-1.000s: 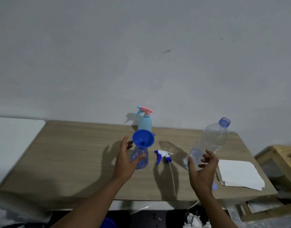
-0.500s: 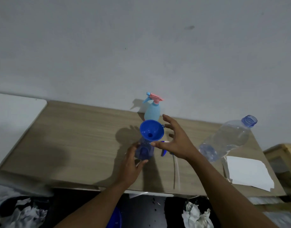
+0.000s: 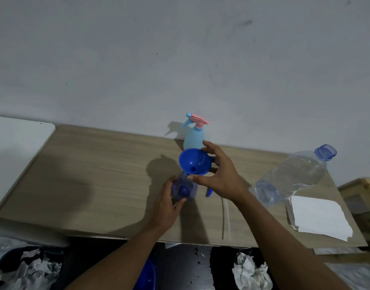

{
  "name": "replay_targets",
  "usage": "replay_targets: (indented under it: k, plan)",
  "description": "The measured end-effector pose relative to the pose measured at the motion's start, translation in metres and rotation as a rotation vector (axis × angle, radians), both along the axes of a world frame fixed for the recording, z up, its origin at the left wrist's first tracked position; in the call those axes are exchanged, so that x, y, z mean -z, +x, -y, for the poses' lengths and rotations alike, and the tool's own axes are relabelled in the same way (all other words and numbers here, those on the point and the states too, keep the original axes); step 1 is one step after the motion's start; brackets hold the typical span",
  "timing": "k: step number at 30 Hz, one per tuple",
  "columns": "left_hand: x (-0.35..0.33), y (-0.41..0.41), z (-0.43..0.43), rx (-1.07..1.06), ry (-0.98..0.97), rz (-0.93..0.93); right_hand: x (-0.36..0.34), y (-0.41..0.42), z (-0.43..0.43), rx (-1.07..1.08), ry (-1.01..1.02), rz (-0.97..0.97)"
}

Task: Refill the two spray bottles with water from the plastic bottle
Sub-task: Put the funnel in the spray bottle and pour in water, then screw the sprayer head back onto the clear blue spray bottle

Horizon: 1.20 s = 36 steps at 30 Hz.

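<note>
Open room on the table [image 3: 96,174] is recorded left of the grip, its front edge near on the wrist side; the uncapped plastic bottle [image 3: 292,176], well apart to the right, could be knocked over and spilled by a sweeping forearm. The clear blue spray bottle [image 3: 184,190] is clasped by the left hand [image 3: 165,204], and the light blue spray bottle [image 3: 193,139] just behind the grip could be toppled by the knuckles. The funnel [image 3: 192,162] over the clasped neck is pinched at its rim by the right hand [image 3: 221,178]; 1 skewed pull could tip that bottle.
</note>
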<state>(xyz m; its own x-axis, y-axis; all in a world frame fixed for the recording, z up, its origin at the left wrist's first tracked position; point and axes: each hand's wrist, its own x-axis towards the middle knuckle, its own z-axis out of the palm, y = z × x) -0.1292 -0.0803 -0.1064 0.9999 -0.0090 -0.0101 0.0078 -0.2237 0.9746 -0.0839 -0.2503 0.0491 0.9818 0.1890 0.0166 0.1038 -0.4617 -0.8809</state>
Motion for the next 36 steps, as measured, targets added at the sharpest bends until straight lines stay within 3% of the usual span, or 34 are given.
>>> replay_targets:
  k: [5,11,14,19,24,28,31,36]
  plan:
    - [-0.001,0.006,0.001,0.012,-0.014,-0.044,-0.006,-0.001,0.002,0.121,0.136,0.036]
    - [-0.005,0.01,0.001,-0.023,0.046,0.03,-0.011,-0.002,0.025,0.399,0.362,0.059]
    - [-0.004,0.011,-0.002,-0.03,0.065,0.07,-0.005,-0.006,0.043,0.491,0.363,0.055]
    - [-0.004,0.0,-0.014,-0.056,0.071,0.072,0.04,-0.035,0.061,0.463,0.121,-0.106]
    - [-0.003,-0.015,-0.029,-0.105,0.093,0.054,0.079,-0.061,0.045,0.144,-0.312,-0.26]
    - [-0.007,-0.02,-0.035,-0.109,0.121,0.044,0.092,-0.062,0.025,-0.068,-0.683,-0.267]
    - [-0.011,-0.021,-0.035,-0.101,0.129,0.041,0.096,-0.059,0.014,-0.092,-0.751,-0.295]
    - [-0.011,-0.02,-0.035,-0.109,0.147,0.045,0.1,-0.061,0.009,-0.03,-0.694,-0.288]
